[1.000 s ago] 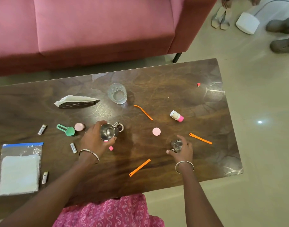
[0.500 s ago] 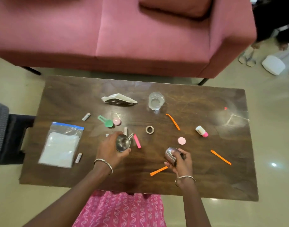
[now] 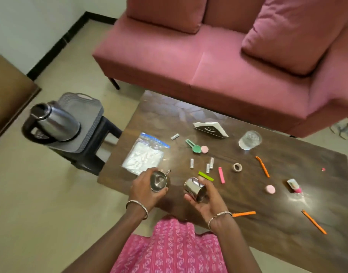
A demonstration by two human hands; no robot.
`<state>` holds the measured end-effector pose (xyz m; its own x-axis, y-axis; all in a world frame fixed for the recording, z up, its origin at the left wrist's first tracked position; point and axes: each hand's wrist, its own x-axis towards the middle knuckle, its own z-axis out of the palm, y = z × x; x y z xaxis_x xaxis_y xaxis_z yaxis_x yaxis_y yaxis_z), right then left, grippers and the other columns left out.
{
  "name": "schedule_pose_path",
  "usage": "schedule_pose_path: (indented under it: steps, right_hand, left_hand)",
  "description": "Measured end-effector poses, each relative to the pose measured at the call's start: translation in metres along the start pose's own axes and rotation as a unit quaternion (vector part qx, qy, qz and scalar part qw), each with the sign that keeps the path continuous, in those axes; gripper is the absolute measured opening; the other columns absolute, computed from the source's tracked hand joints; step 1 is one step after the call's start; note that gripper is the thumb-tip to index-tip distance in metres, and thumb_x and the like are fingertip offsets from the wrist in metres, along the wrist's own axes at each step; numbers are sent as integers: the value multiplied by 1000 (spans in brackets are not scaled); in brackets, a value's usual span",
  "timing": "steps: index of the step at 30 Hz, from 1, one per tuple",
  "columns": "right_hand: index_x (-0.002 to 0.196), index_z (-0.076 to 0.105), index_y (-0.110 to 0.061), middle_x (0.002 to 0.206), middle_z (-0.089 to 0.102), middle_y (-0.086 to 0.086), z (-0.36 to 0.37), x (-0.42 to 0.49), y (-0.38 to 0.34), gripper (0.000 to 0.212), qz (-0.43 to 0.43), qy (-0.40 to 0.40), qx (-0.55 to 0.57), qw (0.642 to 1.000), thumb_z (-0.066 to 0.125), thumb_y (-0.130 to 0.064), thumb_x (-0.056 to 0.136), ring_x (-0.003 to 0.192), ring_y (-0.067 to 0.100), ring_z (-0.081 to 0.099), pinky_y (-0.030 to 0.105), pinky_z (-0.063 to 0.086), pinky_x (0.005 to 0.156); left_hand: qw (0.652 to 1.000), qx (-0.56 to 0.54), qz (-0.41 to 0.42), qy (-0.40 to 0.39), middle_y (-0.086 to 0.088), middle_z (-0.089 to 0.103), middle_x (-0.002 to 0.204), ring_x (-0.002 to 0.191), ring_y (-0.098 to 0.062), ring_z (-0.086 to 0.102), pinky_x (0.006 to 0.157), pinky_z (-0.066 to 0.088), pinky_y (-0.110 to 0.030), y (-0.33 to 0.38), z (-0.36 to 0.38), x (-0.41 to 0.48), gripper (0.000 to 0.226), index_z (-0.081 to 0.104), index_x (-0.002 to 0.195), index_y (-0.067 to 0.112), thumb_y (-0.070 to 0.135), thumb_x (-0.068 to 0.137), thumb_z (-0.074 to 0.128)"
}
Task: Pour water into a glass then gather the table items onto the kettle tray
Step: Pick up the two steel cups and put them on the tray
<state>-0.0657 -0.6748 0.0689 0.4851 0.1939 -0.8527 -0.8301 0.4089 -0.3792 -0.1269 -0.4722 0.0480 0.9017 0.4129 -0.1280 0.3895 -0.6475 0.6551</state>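
My left hand grips a small steel cup above the near left corner of the dark wooden table. A second steel cup, tilted on its side, lies in my right hand, whose fingers curl round it. A clear glass with water stands at the back of the table. To the left, off the table, a steel kettle sits on a grey tray that rests on a dark stool.
Scattered on the table are a zip bag of white powder, a napkin holder, a green scoop, pink lids, a tape roll, orange sticks, small sachets and a tube. A pink sofa stands behind.
Both hands have lifted their steel cups off the table and moved left towards its near corner. The view has swung left, bringing the kettle and tray into sight.
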Motion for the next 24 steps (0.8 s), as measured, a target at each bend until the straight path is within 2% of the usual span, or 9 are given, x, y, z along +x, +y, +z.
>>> schedule_pose_path:
  steps: [2, 3, 6, 8, 12, 18, 22, 24]
  right_hand:
    - [126, 61, -6, 122, 64, 20, 29, -12, 30, 68, 3, -19, 19, 1000, 83, -12, 62, 116, 39, 61, 46, 60, 75]
    - [127, 59, -5, 121, 63, 21, 43, -17, 45, 69, 1, -29, 15, 999, 81, -4, 61, 112, 38, 62, 46, 60, 74]
    - [125, 53, 0, 103, 64, 27, 85, -32, 93, 58, -24, -32, -42, 998, 65, 21, 73, 87, 35, 67, 43, 62, 70]
    - [120, 51, 2, 89, 63, 23, 112, -39, 125, 53, -60, -16, -79, 995, 63, 24, 74, 77, 34, 67, 41, 62, 67]
    - [112, 58, 3, 94, 67, 21, 162, -45, 176, 41, -118, -14, -141, 983, 73, 9, 74, 78, 27, 69, 31, 59, 57]
    - [95, 65, -14, 93, 70, 17, 230, -52, 226, 45, -182, -6, -300, 936, 90, -14, 58, 65, 24, 69, 36, 59, 59]
    - [86, 66, -20, 86, 72, 12, 266, -47, 237, 44, -238, 26, -408, 881, 92, -29, 52, 67, 29, 72, 37, 61, 54]
    - [85, 67, -23, 80, 73, 7, 283, -40, 238, 46, -263, 36, -469, 842, 88, -45, 50, 69, 29, 73, 42, 62, 62]
  left_hand:
    - [1000, -11, -2, 7, 12, 63, 101, 89, -11, 61, 76, 52, -28, -27, -28, -15, 62, 55, 112, 33, 48, 56, 78]
    - [1000, -12, -3, 14, 12, 63, 102, 89, -11, 61, 75, 52, -27, -40, -42, -21, 63, 55, 113, 33, 48, 56, 78]
    - [999, -10, -12, 38, 11, 64, 104, 89, -11, 62, 74, 52, -26, -77, -83, -41, 63, 56, 114, 33, 49, 57, 78]
    - [998, -13, -29, 53, 11, 64, 104, 90, -11, 62, 75, 51, -24, -103, -112, -55, 63, 56, 114, 33, 50, 57, 78]
    - [994, -13, -45, 100, 14, 64, 100, 88, -9, 62, 72, 43, -17, -146, -167, -77, 63, 56, 111, 36, 51, 54, 77]
    - [985, -18, -85, 152, 14, 63, 101, 89, -9, 61, 73, 39, -17, -194, -231, -83, 64, 55, 112, 36, 54, 54, 77]
    - [977, -23, -106, 182, 15, 64, 100, 88, -9, 61, 71, 41, -18, -216, -258, -69, 63, 55, 109, 37, 56, 53, 76]
    - [976, -22, -110, 187, 16, 63, 101, 89, -9, 61, 73, 42, -18, -225, -268, -57, 63, 55, 109, 38, 57, 53, 75]
